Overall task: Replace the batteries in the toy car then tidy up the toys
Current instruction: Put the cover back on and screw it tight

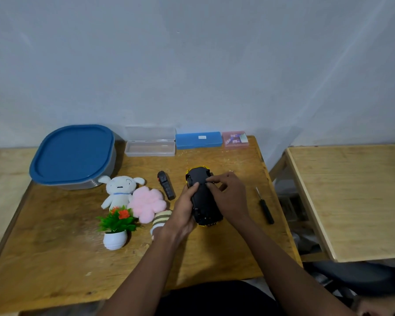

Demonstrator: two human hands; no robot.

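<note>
The yellow toy car [204, 201] lies upside down on the wooden table [62, 258], its black underside facing up. My left hand [186, 208] grips the car's left side, thumb on the underside. My right hand [227, 195] reaches over from the right, and its fingertips pinch at a spot on the underside near the far end. Whether something small sits between those fingertips I cannot tell. A black screwdriver [264, 205] lies on the table to the right of the car. A black remote control [167, 185] lies to the car's left.
Left of the car lie a white plush [119, 188], a pink plush [147, 205], a striped plush [161, 221] and a small potted plant [116, 226]. A blue-lidded tub [73, 153], an open clear case [149, 144], a blue case [198, 139] and a pink box [235, 139] line the wall. A second table [351, 197] stands right.
</note>
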